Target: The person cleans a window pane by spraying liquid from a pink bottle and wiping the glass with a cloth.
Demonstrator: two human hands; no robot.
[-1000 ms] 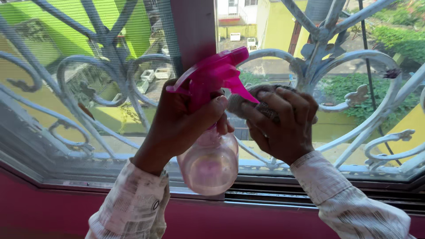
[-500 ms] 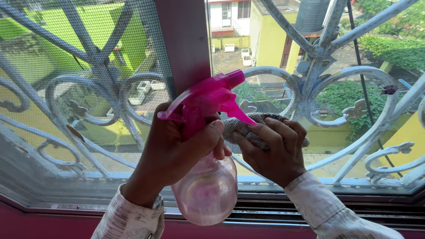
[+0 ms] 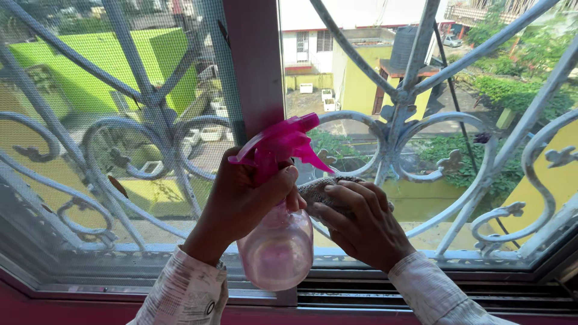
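Note:
My left hand (image 3: 241, 201) grips the neck of a spray bottle (image 3: 278, 247) with a clear pinkish body and a bright pink trigger head (image 3: 280, 144); the nozzle points right, toward the window pane. My right hand (image 3: 361, 225) holds a bunched grey cloth (image 3: 317, 188) just below and in front of the nozzle, pressed close to the glass. The two hands touch at the fingertips beside the bottle.
A dark pink window post (image 3: 256, 72) rises behind the bottle. A mesh screen (image 3: 90, 138) covers the left pane. White curled iron grillwork (image 3: 421, 120) stands outside the glass. The pink sill and sliding track (image 3: 421, 295) run below. Buildings and greenery lie beyond.
Both hands with bottle and cloth have dropped slightly lower and left in view as the camera tilted up; the cloth is more covered by my right fingers.

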